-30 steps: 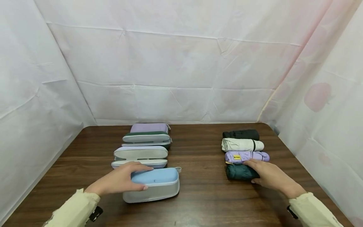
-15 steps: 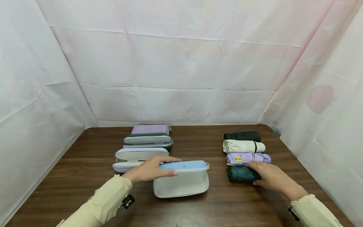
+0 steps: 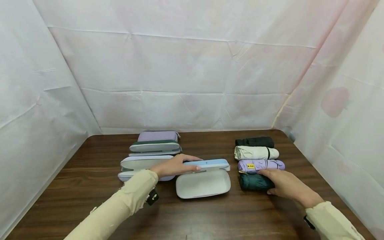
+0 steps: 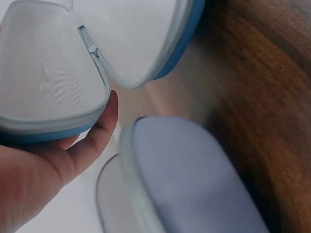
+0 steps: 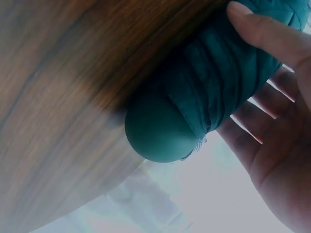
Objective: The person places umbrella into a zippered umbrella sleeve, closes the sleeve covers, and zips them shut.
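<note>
My left hand grips the raised lid of a light blue zippered hard case, thumb on the near side. The case stands unzipped near the table's middle, its pale lining bare. In the left wrist view, the fingers lie around the outside of one half. On the right, my right hand holds the end of a dark green folded umbrella that lies on the table. Its rounded end cap shows in the right wrist view, with the thumb on one side and fingers on the other.
Left of the blue case lie an unzipped lavender case, an unzipped dark green case and a closed purple case. Beyond the green umbrella lie a purple umbrella, a white umbrella and a black umbrella.
My left hand has moved the blue case right and away from me, and its lid now stands wider apart from the base. The right hand stays on the green umbrella.
</note>
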{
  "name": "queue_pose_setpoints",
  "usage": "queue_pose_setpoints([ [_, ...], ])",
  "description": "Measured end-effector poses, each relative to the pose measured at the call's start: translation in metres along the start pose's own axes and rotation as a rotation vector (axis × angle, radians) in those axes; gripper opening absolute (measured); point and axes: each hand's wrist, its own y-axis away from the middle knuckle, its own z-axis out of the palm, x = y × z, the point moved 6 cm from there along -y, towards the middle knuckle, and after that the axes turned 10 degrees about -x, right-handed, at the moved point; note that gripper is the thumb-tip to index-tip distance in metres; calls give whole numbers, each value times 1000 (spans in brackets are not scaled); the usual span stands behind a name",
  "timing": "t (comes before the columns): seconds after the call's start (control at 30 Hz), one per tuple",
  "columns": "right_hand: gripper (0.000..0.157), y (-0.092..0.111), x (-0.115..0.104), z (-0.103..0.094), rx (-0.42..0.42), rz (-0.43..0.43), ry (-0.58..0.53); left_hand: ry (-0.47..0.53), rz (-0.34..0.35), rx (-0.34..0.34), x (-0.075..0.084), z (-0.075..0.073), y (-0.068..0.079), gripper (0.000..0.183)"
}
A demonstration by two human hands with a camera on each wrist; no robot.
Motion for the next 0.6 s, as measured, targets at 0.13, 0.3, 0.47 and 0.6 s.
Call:
queue_pose_setpoints([
  [0.13, 67, 0, 1, 1, -11, -10, 2, -12, 4, -23, -3, 6, -6, 50],
  [0.3, 64, 3, 1, 2, 25, -30, 12, -35, 7, -25, -4, 7, -12, 47],
  [0.47, 59, 4, -1, 3, 86, -70, 35, -39, -15, -29, -6, 7, -15, 50],
  [0.6, 57, 4, -3, 2, 114, -90, 45, -30, -23, -31, -7, 7, -15, 54],
])
